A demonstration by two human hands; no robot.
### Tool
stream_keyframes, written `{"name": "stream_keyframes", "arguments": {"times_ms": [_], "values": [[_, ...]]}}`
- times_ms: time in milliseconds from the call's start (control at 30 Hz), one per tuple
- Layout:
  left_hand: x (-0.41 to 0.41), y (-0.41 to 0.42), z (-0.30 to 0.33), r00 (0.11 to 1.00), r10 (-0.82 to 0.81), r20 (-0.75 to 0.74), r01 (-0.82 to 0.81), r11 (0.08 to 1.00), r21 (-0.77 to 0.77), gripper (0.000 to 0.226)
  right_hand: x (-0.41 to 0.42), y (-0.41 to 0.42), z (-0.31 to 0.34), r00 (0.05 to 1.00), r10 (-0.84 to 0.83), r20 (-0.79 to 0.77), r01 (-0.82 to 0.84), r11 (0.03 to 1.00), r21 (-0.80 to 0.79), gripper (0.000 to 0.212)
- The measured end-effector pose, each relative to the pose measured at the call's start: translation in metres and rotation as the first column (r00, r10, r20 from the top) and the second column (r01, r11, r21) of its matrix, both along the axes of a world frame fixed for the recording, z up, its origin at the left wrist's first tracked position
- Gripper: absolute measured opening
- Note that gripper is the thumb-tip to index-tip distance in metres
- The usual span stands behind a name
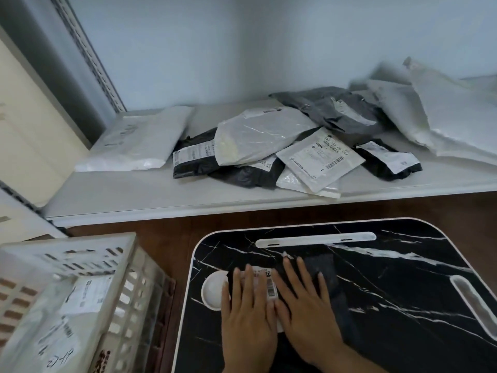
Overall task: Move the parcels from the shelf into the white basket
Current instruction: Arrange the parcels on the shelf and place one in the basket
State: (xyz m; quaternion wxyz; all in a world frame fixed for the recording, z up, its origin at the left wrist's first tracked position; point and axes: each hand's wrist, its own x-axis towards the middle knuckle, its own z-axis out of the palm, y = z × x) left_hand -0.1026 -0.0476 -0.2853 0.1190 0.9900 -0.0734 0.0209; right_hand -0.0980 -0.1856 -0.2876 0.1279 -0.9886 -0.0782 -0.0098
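Presently, hands: both lie flat, side by side, on one dark parcel (326,286) on the counter (390,267).
Left hand (247,316): fingers straight and a little spread, palm down on the parcel's white label (265,285); no grip closed on anything.
Right hand (306,310): fingers straight and fanned, pressing the dark wrap just right of the label; grip likewise not closed.
Dark parcel: flat on the black marbled counter, its left edge touching a round white recess (212,292) in the top.
Counter: black with white veins and a pale rim; a long white slot (316,239) near the far edge, another slot (473,305) at the right.
Shelf (139,195): white, beyond the counter, carrying the remaining parcels.
Pile (282,146): grey, black and white mailers overlapping in a heap at the shelf's middle; a white one with a barcode label (320,157) lies on top at the front.
White padded parcel (134,141): flat on the shelf, left of the pile, just apart from it.
Large pale mailers (435,117): heaped at the shelf's right end, behind the pile.
White basket (118,265): slotted plastic, at lower left beside the counter.
Basket contents: pale parcels (67,313) with labels and handwriting lie inside.
Floor (161,232): brown, visible between shelf and counter.
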Motion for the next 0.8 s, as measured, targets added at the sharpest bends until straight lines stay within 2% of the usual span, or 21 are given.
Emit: {"name": "stream_keyframes", "arguments": {"times_ms": [133,400,800], "values": [[0.001,-0.001,-0.016,0.999,0.033,0.041,-0.032,0.999,-0.018,0.054,0.001,0.000,-0.006,0.999,0.009,0.046,-0.007,0.999,-0.049,0.054],[0.002,-0.001,-0.030,0.996,0.042,0.079,-0.043,0.999,0.009,0.053,0.001,0.001,-0.011,1.000,-0.011,0.024,0.014,0.994,-0.109,0.055],[0.004,-0.001,-0.038,0.995,0.035,0.093,-0.029,0.998,-0.063,0.053,0.001,0.001,-0.016,0.999,-0.037,-0.027,0.036,0.999,-0.034,0.053]]}}
